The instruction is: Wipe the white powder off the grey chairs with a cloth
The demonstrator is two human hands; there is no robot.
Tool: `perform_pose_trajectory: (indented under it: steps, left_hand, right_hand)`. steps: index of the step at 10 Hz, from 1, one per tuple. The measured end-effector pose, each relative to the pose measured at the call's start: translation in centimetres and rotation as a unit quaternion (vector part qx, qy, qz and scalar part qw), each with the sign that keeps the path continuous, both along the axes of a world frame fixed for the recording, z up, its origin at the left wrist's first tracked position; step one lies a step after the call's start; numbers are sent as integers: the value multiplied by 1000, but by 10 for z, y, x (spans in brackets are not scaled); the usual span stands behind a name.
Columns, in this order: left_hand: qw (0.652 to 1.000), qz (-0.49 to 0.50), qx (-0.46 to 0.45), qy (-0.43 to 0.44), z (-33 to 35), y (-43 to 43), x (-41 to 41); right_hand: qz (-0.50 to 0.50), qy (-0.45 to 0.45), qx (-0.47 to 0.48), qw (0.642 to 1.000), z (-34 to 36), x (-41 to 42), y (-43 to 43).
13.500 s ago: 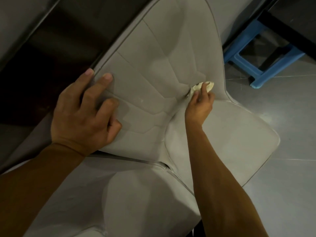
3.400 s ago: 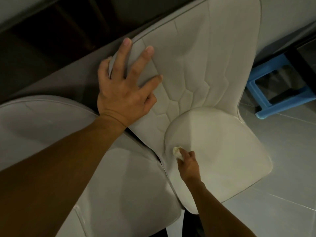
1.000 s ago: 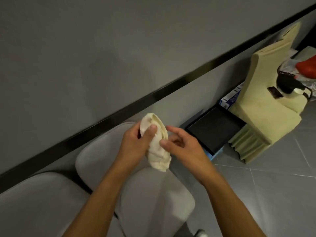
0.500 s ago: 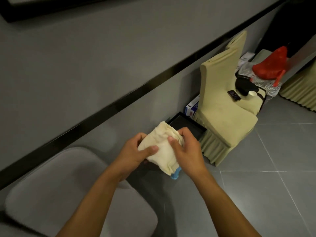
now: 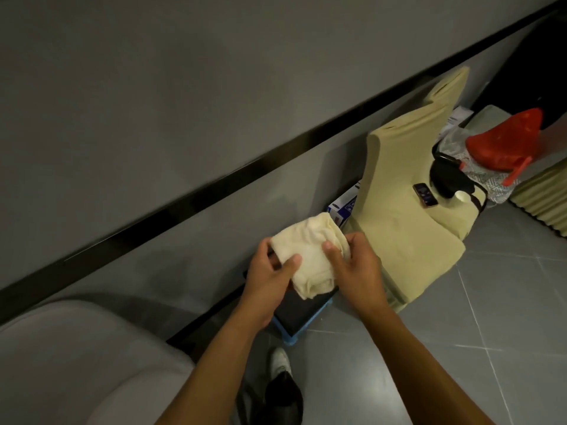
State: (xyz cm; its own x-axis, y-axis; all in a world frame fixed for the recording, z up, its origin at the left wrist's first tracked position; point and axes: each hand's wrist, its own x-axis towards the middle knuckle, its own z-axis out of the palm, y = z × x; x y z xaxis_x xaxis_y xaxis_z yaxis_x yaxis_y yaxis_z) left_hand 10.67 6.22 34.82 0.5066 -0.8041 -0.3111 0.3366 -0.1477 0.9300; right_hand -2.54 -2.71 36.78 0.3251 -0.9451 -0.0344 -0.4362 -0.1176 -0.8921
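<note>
1. Grey wall [image 5: 153,102], crossed by a black strip [image 5: 214,182], runs behind the grey chair [image 5: 76,363].
2. Only a padded curve of the grey chair shows, low at the left, and I cannot tell whether powder lies on it (the light is dim).
3. Well to the right of the grey chair stands a beige-covered chair [image 5: 408,228].
4. Raised just right of the grey chair, the left hand [image 5: 270,271] and right hand [image 5: 352,265] each pinch the cloth [image 5: 310,250], thumb on top and fingers curled beneath.
5. Cream and bunched, the cloth hangs in the air beside the grey chair, touching neither chair. It looks light, soft and limp, so it is probably best gripped by its folded bulk as a pad, not by a loose edge.
</note>
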Motion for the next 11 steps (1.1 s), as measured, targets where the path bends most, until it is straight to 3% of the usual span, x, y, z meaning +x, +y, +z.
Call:
perform_pose_trajectory:
  steps: [1, 2, 4, 5, 7, 9, 10, 11]
  left_hand:
    - [998, 44, 12, -52, -12, -44, 15]
    - [994, 87, 26, -54, -27, -84, 26]
    - [996, 20, 70, -43, -79, -130, 20]
    - [994, 39, 105, -2, -125, -146, 7]
    - [975, 135, 174, 20, -219, -169, -24]
    - [955, 178, 235, 14, -299, -199, -47]
    - [952, 161, 262, 8, -332, -202, -50]
    - [911, 74, 404, -41, -352, -193, -54]
  right_hand:
    - [28, 86, 9, 996, -13, 15, -48]
    - [51, 96, 18, 994, -23, 32, -92]
    - [110, 86, 65, 988, -68, 40, -160]
    - [160, 113, 100, 975, -112, 37, -193]
    - [231, 202, 201, 930, -217, 23, -232]
    - [309, 263, 232, 884, -301, -2, -252]
    - [310, 268, 239, 880, -329, -11, -267]
    - [314, 282, 252, 871, -329, -17, -276]
